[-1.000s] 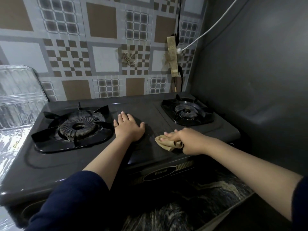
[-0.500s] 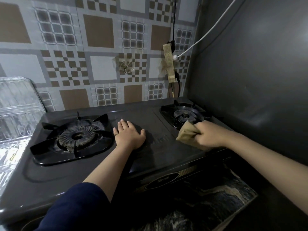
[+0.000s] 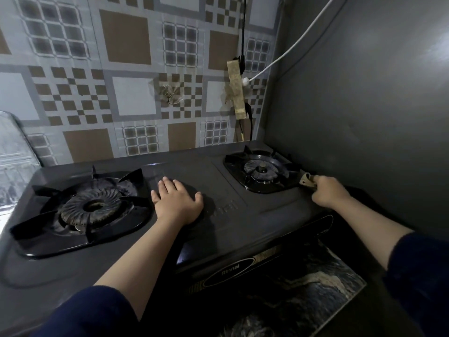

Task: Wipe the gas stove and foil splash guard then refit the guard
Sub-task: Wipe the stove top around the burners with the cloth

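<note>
While the left hand [image 3: 178, 203] lies flat on the middle of the gas stove [image 3: 218, 229], fingers straight and together, palm down, holding nothing, the right hand [image 3: 328, 192] sits at the stove's far right edge, fingers curled tight round a tan cloth [image 3: 306, 179]. Only a small crumpled end of the cloth shows past the knuckles, the rest hidden in the fist. Cloth end lies just right of the small right burner [image 3: 261, 170]; cannot tell if it touches the stove top. Large left burner [image 3: 93, 207] with black pan support sits left of the left hand, apart from it. Foil splash guard [image 3: 14, 161] stands at the far left against the tiled wall [image 3: 126, 69], off the stove, cut off by the frame edge, blurred, its lower part washed out by glare. Stove front panel carries an oval badge [image 3: 229, 273], text hard to read; knobs hidden by the forearms and shadow. Dark marbled desk [image 3: 315, 288] shows near right under the stove, mostly in shadow. Grey side wall [image 3: 364, 93] runs along the right. A white cable [image 3: 291, 49] crosses it to a taped strip [image 3: 235, 90] on the tiles; a black cable [image 3: 243, 27] hangs above that. Dark blue sleeves [image 3: 85, 312] cut off at the near edge.
</note>
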`<state>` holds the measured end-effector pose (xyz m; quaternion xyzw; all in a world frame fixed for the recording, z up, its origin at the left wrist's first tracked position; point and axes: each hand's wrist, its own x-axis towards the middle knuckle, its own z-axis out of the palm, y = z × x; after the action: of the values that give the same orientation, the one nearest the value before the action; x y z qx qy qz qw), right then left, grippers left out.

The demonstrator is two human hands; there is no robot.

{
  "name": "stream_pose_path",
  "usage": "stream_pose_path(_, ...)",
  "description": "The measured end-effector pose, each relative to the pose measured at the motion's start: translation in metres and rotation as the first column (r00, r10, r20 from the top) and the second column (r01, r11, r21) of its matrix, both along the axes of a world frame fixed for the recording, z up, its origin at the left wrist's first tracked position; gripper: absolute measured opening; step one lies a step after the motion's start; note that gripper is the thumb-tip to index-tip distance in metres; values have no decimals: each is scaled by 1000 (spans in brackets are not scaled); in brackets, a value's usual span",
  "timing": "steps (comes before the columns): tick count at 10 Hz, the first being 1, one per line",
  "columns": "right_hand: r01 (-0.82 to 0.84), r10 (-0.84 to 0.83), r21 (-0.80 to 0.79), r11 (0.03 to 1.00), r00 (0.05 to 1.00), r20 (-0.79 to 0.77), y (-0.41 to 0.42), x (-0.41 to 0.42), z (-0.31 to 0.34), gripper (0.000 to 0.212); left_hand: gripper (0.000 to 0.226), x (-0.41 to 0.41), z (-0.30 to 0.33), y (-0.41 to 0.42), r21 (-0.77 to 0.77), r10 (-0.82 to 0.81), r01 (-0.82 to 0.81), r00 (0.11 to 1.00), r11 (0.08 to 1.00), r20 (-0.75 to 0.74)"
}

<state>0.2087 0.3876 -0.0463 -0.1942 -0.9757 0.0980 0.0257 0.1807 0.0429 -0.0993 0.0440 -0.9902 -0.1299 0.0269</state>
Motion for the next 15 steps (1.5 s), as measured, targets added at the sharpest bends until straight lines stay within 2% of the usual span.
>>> stream_pose_path(1,11,-8,-23,1000,991,137,5,-8,-3,71,83,-1,-1,0,4,4,-4,1000,1000,-7)
stream_pose_path(2,-22,30,-76,997,993,116,8,-2,1,65,84,-2,-1,0,2,6,-6,1000,1000,-13)
stream_pose_path(5,-79,64,97,992,988,143,-29,26,-5,71,84,0,1,1,12,-1,1,1000,1000,-8)
stream_pose_path(8,-142,117,202,969,984,132,-91,46,-10,62,84,2,4,2,15,-11,11,1000,1000,17)
stream_pose_path(10,-136,113,160,978,983,146,-125,51,-15,62,83,4,5,3,23,-11,11,1000,1000,14)
stream_pose_path(14,-246,230,119,962,964,134,-168,70,-20,68,83,3,5,1,9,-15,14,1000,1000,18)
stream_pose_path(15,-354,342,93,931,932,120,-174,82,-16,65,83,2,4,1,2,-14,14,1000,1000,14)
